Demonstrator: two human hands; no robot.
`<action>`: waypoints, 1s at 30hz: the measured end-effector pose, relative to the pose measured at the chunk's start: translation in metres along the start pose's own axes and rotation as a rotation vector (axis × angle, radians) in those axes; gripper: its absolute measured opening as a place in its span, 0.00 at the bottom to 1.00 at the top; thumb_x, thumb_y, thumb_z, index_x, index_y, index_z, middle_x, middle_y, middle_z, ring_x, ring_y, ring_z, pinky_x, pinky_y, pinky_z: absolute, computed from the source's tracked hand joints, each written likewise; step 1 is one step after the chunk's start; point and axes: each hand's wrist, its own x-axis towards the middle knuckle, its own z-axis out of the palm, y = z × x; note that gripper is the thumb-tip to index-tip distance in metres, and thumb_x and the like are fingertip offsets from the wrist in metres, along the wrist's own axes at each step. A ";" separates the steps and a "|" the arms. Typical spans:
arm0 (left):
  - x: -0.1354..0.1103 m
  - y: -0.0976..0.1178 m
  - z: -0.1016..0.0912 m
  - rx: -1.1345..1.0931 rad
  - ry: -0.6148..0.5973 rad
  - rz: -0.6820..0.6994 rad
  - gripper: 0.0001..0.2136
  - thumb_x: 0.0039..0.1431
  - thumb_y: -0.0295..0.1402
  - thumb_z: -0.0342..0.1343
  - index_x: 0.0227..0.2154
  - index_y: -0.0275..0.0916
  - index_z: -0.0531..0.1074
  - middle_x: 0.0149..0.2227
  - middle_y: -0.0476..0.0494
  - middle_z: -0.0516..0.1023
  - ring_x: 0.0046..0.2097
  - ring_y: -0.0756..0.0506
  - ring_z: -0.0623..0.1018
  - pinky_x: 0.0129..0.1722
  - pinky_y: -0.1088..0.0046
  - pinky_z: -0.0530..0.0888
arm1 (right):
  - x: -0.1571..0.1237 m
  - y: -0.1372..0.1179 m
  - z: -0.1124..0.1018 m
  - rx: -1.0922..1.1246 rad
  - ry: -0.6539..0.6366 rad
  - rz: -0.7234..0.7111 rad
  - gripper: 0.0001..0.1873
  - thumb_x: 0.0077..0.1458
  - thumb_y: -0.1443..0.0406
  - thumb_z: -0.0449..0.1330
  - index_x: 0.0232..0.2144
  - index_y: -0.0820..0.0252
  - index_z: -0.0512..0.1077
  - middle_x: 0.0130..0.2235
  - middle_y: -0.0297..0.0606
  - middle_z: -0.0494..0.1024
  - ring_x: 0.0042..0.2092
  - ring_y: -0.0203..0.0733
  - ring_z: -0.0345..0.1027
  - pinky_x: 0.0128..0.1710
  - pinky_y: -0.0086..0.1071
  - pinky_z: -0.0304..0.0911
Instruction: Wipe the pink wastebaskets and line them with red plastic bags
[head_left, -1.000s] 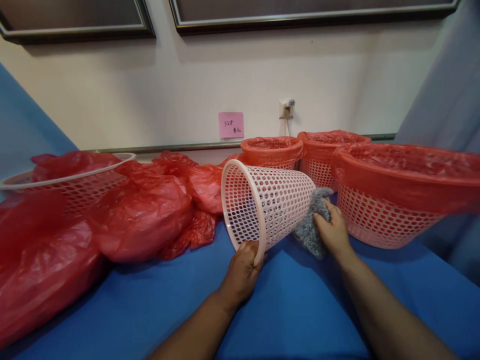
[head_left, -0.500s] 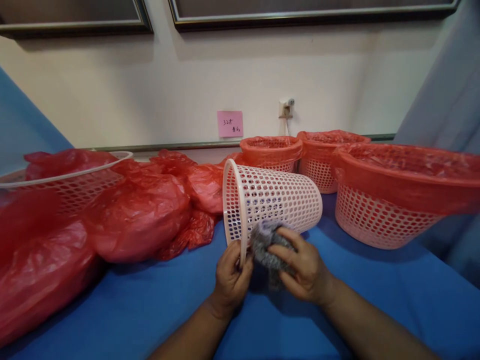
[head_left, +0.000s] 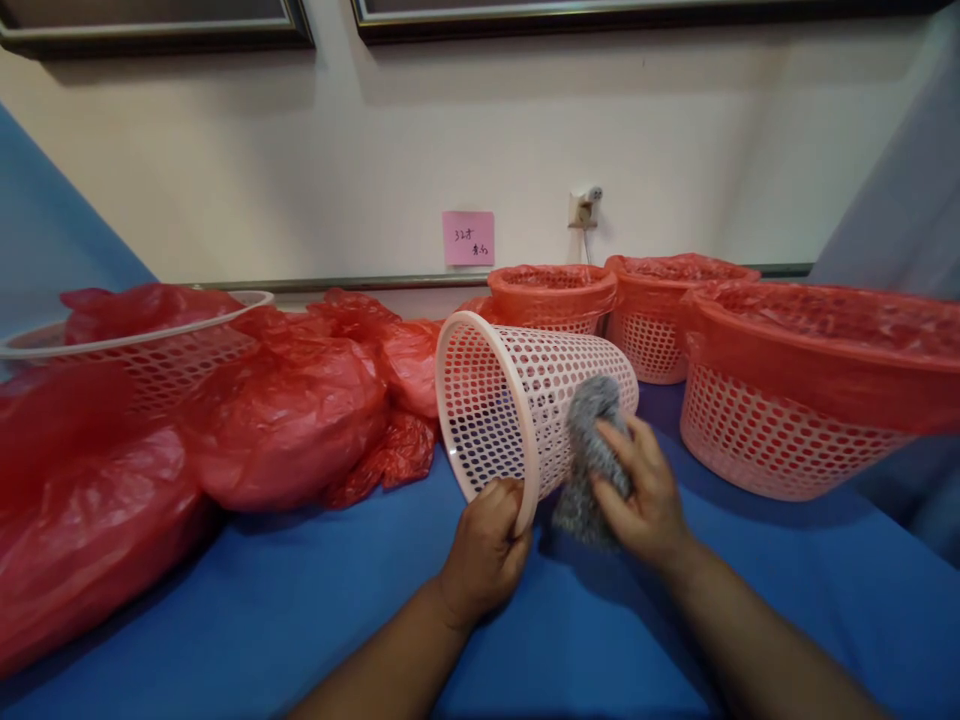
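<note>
A pale pink perforated plastic basket (head_left: 551, 390) lies on its side over the blue cloth, its open mouth facing left and toward me. My left hand (head_left: 491, 545) is closed round the lower part of its rim. A grey fuzzy cloth (head_left: 592, 470) is bunched in my right hand (head_left: 649, 495), which presses it against the basket's outer side wall. The fingers of that hand are bent over the cloth.
Several red plastic bags (head_left: 292, 420) fill the left side, beside a white-rimmed basket (head_left: 135, 340). Three baskets lined with red bags stand at right, the largest basket (head_left: 787, 430) nearest. Blue cloth (head_left: 360, 600) covers the table. A pink note (head_left: 469, 238) and socket (head_left: 583, 210) are on the wall.
The basket has turned, so its mouth faces me more. My right hand has moved the cloth right and up along the wall, away from the rim. My left hand still grips the rim.
</note>
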 end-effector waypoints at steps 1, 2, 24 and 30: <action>0.000 -0.001 0.000 -0.015 -0.012 -0.004 0.11 0.59 0.23 0.49 0.41 0.39 0.73 0.40 0.39 0.78 0.42 0.40 0.76 0.44 0.61 0.75 | -0.003 -0.014 0.000 0.026 -0.063 -0.126 0.31 0.56 0.67 0.58 0.63 0.55 0.67 0.67 0.48 0.61 0.65 0.54 0.63 0.62 0.49 0.67; 0.001 -0.001 0.001 -0.034 -0.025 -0.006 0.12 0.59 0.24 0.49 0.41 0.40 0.74 0.40 0.38 0.78 0.43 0.40 0.77 0.45 0.61 0.76 | -0.006 -0.025 0.000 0.054 -0.109 -0.226 0.32 0.56 0.68 0.57 0.63 0.56 0.66 0.67 0.48 0.59 0.65 0.53 0.64 0.60 0.47 0.69; -0.002 -0.005 -0.002 -0.104 0.090 -0.006 0.12 0.70 0.30 0.51 0.53 0.41 0.74 0.44 0.39 0.80 0.47 0.41 0.79 0.52 0.60 0.77 | 0.022 0.065 -0.013 0.124 0.266 0.789 0.32 0.50 0.55 0.60 0.56 0.61 0.73 0.51 0.47 0.78 0.54 0.57 0.72 0.60 0.58 0.64; 0.000 -0.005 0.000 -0.047 -0.008 -0.025 0.13 0.70 0.31 0.49 0.52 0.39 0.74 0.45 0.36 0.79 0.48 0.39 0.77 0.52 0.56 0.76 | 0.001 -0.004 -0.003 0.012 -0.009 0.060 0.29 0.56 0.65 0.58 0.61 0.53 0.68 0.64 0.46 0.64 0.65 0.54 0.63 0.63 0.51 0.64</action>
